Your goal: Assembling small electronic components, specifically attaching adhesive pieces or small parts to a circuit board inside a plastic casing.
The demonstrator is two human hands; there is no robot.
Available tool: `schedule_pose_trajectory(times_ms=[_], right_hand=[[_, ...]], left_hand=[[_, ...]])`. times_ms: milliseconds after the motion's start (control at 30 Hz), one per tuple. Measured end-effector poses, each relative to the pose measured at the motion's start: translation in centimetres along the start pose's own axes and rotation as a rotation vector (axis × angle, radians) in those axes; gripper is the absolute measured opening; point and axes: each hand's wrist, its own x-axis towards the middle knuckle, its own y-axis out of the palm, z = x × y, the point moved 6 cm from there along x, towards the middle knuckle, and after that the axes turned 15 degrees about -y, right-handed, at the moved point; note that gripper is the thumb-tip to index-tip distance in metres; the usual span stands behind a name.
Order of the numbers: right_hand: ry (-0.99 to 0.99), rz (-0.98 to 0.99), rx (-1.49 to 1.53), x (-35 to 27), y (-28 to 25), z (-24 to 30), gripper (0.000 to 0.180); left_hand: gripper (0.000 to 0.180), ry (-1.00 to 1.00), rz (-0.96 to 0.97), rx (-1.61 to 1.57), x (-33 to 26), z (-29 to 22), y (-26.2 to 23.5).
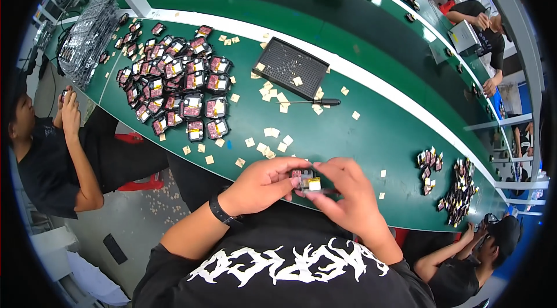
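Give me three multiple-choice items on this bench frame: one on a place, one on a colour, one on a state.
1. Where does the black tray lie?
A. on the floor
B. on the green table, beyond the scattered tan squares
C. in the person's lap

2. What colour is the table top?
A. green
B. white
C. red

3. How is the small part held?
A. lying loose on the table
B. in the left hand alone
C. pinched between both hands

Key:
1 B, the tray sits on the table near the screwdriver.
2 A, the surface is green throughout.
3 C, the left hand and right hand both grip it.
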Motion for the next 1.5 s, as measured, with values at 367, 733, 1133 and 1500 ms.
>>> schedule_pose_trajectory(times_ms=[367,733,1133,1500], right_hand=[[0.698,-0.180,0.826,-5.1,3.8,-3.4,0.014],[0.868,-0.151,1.021,-5.0,5.3,-3.8,0.013],[0.841,-0.324,1.124,-5.8,6.6,-4.0,0.016],[0.368,-0.401,0.738,-6.2,5.5,-4.2,0.024]], left_hand=[[0.037,0.082,-0.306,0.128,0.6,1.2,0.3],[0.033,0.158,-0.414,0.236,0.4,1.5,0.6],[0.031,0.213,-0.417,0.323,0.6,1.4,0.3],[0.027,0.114,-0.286,0.022,0.6,0.9,-0.1]])
